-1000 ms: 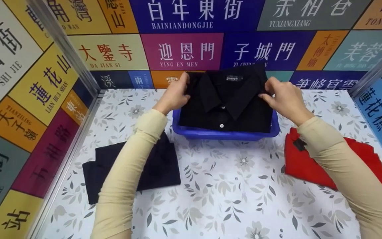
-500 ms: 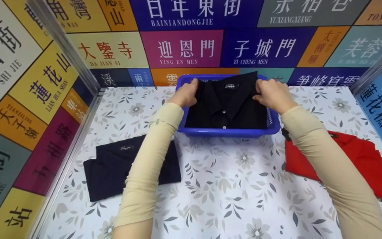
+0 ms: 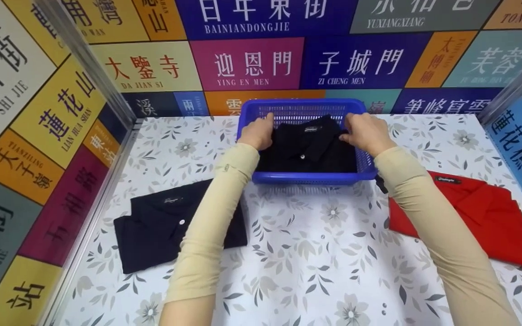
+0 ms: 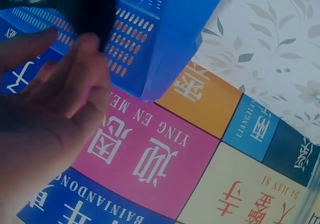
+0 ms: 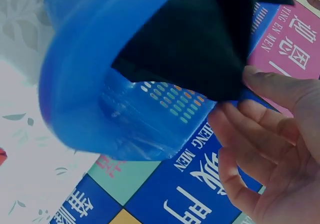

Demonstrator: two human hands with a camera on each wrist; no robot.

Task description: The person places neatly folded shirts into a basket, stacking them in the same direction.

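Observation:
A folded black collared shirt point(image 3: 304, 147) with white buttons lies inside the blue plastic basket point(image 3: 306, 178), its collar toward the back. My left hand point(image 3: 258, 132) holds the shirt's left side within the basket; in the left wrist view the fingers point(image 4: 90, 59) meet the dark cloth's edge. On the other side, my right hand point(image 3: 367, 131) pinches the shirt's right corner. The right wrist view shows this dark cloth point(image 5: 185, 44) between thumb and fingertips, with the basket's slotted wall beyond it.
A folded navy shirt point(image 3: 152, 240) lies on the flower-patterned table point(image 3: 306, 271) at left, partly behind my left sleeve. At right lies a folded red shirt point(image 3: 492, 217), partly under my right forearm. A sign-covered wall point(image 3: 247, 63) stands close behind the basket.
Both hands have lowered the black shirt from above the basket down into it. More of the basket's back wall shows now. The navy and red shirts have stayed in place.

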